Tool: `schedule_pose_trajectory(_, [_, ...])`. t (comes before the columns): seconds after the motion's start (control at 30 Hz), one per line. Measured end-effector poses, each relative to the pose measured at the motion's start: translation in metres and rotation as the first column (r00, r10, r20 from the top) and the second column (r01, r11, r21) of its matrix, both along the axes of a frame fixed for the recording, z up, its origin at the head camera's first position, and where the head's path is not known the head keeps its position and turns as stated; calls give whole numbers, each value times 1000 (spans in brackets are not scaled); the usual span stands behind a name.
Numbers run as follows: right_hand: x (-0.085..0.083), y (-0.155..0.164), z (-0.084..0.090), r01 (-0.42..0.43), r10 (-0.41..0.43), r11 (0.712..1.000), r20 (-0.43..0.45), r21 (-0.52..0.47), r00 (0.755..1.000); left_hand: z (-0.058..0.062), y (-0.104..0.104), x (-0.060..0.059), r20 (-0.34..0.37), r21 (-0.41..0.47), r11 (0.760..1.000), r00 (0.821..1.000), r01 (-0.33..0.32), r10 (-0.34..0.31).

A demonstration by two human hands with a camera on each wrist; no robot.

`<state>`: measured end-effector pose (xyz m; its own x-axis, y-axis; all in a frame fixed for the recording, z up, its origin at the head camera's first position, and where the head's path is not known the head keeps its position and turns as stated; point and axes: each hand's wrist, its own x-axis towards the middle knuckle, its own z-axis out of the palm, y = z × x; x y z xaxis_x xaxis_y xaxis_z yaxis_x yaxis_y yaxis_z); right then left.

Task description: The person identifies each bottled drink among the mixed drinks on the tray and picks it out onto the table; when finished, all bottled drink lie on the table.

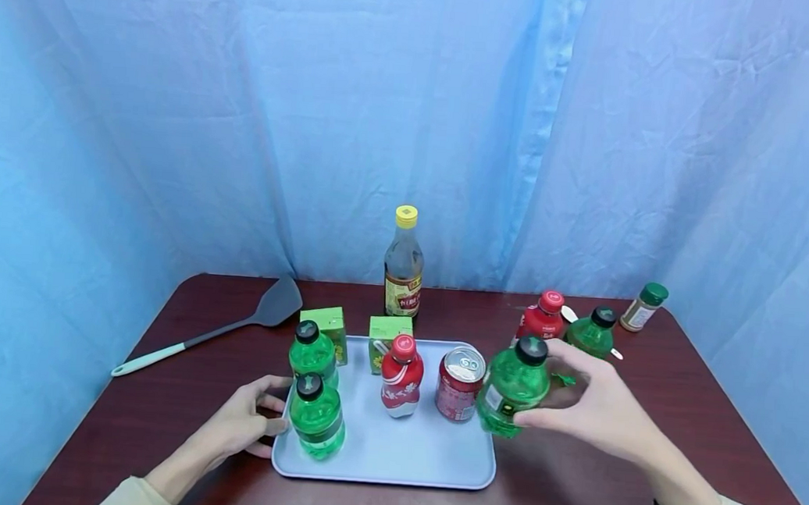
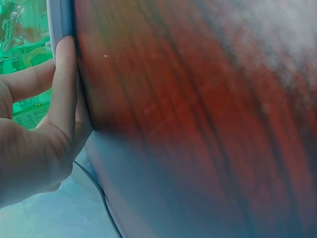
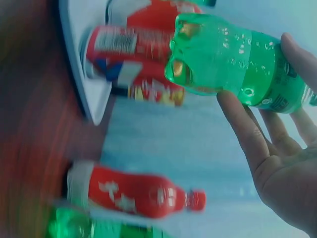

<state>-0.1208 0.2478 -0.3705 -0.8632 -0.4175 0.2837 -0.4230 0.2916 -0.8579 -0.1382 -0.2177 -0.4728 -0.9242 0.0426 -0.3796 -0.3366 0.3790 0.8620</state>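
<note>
My right hand holds a small green drink bottle with a black cap, thumb on one side and fingers on the other. The bottle is raised at the tray's right edge, beside a red can. At the left, my left hand grips the rim of the pale blue tray, its fingertips at the edge in the left wrist view. Two more green bottles, a front one and a rear one, stand on the tray near that hand. A red bottle stands mid-tray.
Two green cartons, left and right, stand at the tray's back. Behind are a yellow-capped sauce bottle and a spatula. Back right are another red bottle, a green bottle and a spice jar.
</note>
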Motion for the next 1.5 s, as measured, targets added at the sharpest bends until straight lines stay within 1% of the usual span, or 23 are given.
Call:
schedule_pose_trajectory(0.07, [1, 10, 3, 42, -42, 999, -1, 11, 999, 0, 0, 0, 2, 2, 1000, 1000, 1, -1])
schedule_pose_trajectory(0.17, [3, 25, 7, 137, -134, 989, -47, 58, 990, 0, 0, 0, 4, 5, 1000, 1000, 3, -3])
schedule_pose_trajectory(0.23, [5, 34, 9, 216, -210, 972, -71, 92, 975, 0, -1, 0, 6, 4, 1000, 1000, 4, -4])
schedule_pose_trajectory(0.33, [8, 48, 10, 318, -309, 939, -84, 129, 947, 1, 0, 0, 5, 1, 1000, 1000, 4, -4])
schedule_pose_trajectory(0.43, [8, 63, 9, 391, -381, 908, -90, 153, 920, 1, 0, 0, 3, 3, 1000, 1000, 0, 0])
schedule_pose_trajectory(0.6, [8, 87, 4, 502, -493, 838, -96, 212, 864, 0, -1, -1, 2, 8, 1000, 1000, -1, 1])
schedule_pose_trajectory(0.7, [9, 99, 0, 563, -560, 793, -86, 233, 824, 0, -1, -1, 0, 11, 1000, 1000, 3, -3])
schedule_pose_trajectory(0.8, [7, 109, -5, 606, -605, 756, -90, 249, 791, 1, -1, 0, -2, 11, 1000, 1000, 3, -3])
schedule_pose_trajectory(0.9, [5, 118, -11, 648, -645, 708, -116, 282, 755, 1, -1, 0, 1, 9, 1000, 1000, -5, 5])
schedule_pose_trajectory(1.03, [1, 128, -21, 684, -678, 661, -146, 309, 720, 0, -1, 0, -1, 13, 1000, 1000, -3, 3])
schedule_pose_trajectory(1.07, [0, 130, -24, 690, -683, 654, -151, 311, 715, 0, -1, 0, -4, 14, 1000, 1000, 0, 0])
schedule_pose_trajectory(1.17, [-4, 137, -32, 691, -684, 655, -148, 306, 714, -1, -2, 0, -11, 17, 1000, 1000, 7, -7])
schedule_pose_trajectory(1.3, [-10, 145, -44, 676, -670, 675, -139, 295, 729, -2, -2, 0, -8, 23, 1000, 1000, 6, -6])
schedule_pose_trajectory(1.5, [-19, 153, -59, 665, -656, 686, -143, 295, 741, -3, -2, -1, -1, 30, 1000, 1000, 10, -10])
